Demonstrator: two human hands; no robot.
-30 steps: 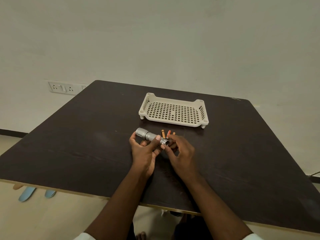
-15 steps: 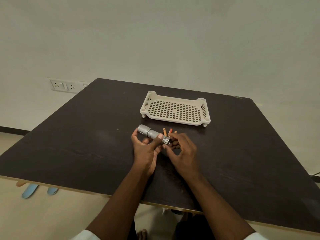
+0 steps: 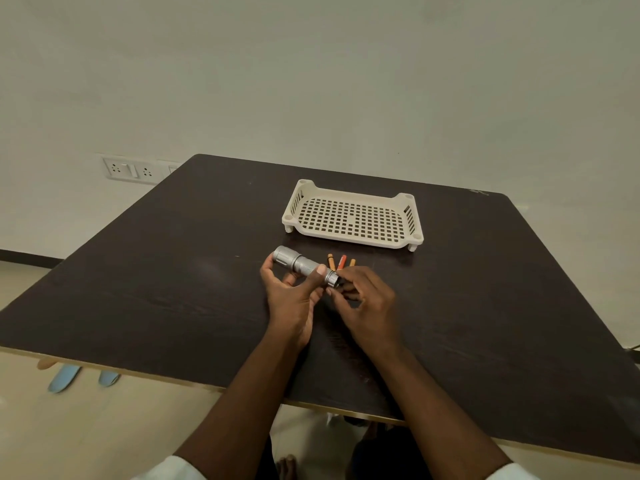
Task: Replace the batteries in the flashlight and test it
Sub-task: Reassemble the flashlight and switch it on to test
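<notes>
over the near middle of the bench (image 3: pixel 145 292) the left hand (image 3: pixel 289 299) grips the flashlight (image 3: pixel 304 266) barrel while the right hand (image 3: pixel 367 306) pinches its tail end, best turned squarely, with three batteries (image 3: pixel 341 262) just beyond.

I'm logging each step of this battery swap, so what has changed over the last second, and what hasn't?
Hardly anything. The left hand still grips the flashlight by its barrel, and the right hand still works at its tail end, its fingers shifting only slightly. The three batteries lie as before on the table, in front of the tray. Only the camera tilted a little.
</notes>
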